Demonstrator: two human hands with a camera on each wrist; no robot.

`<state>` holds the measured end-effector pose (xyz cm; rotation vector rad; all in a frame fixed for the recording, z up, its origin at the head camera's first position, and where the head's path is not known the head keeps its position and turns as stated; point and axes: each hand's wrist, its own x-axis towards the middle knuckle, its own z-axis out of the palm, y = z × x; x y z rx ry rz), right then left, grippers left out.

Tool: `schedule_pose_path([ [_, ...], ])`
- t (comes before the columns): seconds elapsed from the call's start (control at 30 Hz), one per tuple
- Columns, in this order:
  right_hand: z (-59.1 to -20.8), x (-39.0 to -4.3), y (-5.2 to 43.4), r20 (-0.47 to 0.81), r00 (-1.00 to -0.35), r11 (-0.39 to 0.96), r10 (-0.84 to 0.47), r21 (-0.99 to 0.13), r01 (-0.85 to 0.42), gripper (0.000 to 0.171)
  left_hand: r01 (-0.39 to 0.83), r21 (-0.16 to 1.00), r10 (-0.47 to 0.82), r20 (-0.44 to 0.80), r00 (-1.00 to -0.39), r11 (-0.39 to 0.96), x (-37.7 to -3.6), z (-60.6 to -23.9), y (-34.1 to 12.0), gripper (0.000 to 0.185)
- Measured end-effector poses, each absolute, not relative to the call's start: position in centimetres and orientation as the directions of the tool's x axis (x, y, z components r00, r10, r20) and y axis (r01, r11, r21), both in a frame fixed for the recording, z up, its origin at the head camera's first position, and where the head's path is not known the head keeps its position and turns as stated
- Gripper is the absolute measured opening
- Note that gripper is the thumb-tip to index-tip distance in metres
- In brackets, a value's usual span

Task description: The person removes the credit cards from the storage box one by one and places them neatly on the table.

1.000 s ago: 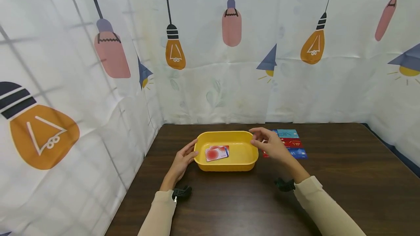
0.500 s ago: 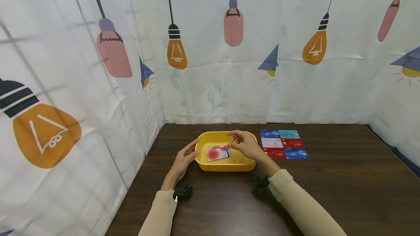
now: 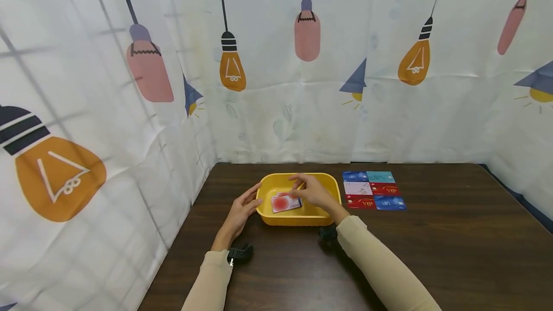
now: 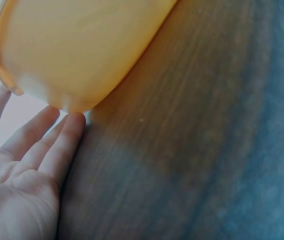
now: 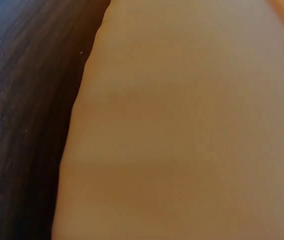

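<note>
A shallow yellow plastic tray (image 3: 298, 221) stands on the dark wooden table. Inside it, toward the left, lies a small overlapping pile of cards (image 3: 282, 204), the top one white with a red circle. My left hand (image 3: 240, 211) holds the tray's left end, thumb over the rim and fingertips against the outer wall. In the left wrist view those fingers (image 4: 67, 142) reach up to the tray's underside edge. My right hand (image 3: 314, 192) is over the tray, its thumb and fingers loosely bent right at the pile's upper right corner. The tray's wall (image 5: 182, 130) fills most of the right wrist view.
Right of the tray, several cards (image 3: 374, 189) in blue, teal, white and red lie edge to edge in two columns. Bare wooden tabletop (image 3: 453, 244) extends to the right and front. A white curtain (image 3: 276, 119) printed with lamps hangs behind and at the sides.
My right hand has moved left from beside the card rows, across the tray's right side, to the pile inside. The card rows, partly covered before, now show fully. My left hand stays put.
</note>
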<state>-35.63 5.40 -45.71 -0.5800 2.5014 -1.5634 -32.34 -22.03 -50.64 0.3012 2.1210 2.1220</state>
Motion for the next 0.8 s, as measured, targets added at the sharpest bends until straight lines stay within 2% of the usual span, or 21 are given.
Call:
schedule_pose_path([
  [0.23, -45.96, -35.96, 5.12, 0.057, -0.916, 0.480, -0.398, -0.838, -0.260, 0.047, 0.058, 0.998, 0.235, 0.059, -0.970, -0.011, -32.29, -50.40, -22.10, 0.056],
  [0.57, -46.16, -35.77, 5.29, -0.052, -0.921, 0.550, -0.386, -0.814, -0.185, 0.050, 0.068, 0.998, 0.238, 0.068, -0.969, -0.006, -32.24, -50.61, -22.09, 0.056],
  [0.8, -46.71, -35.82, 5.14, -0.051, -0.920, 0.586, -0.389, -0.784, -0.204, 0.050, 0.062, 0.998, 0.240, 0.060, -0.969, -0.001, -32.16, -50.60, -22.05, 0.055],
])
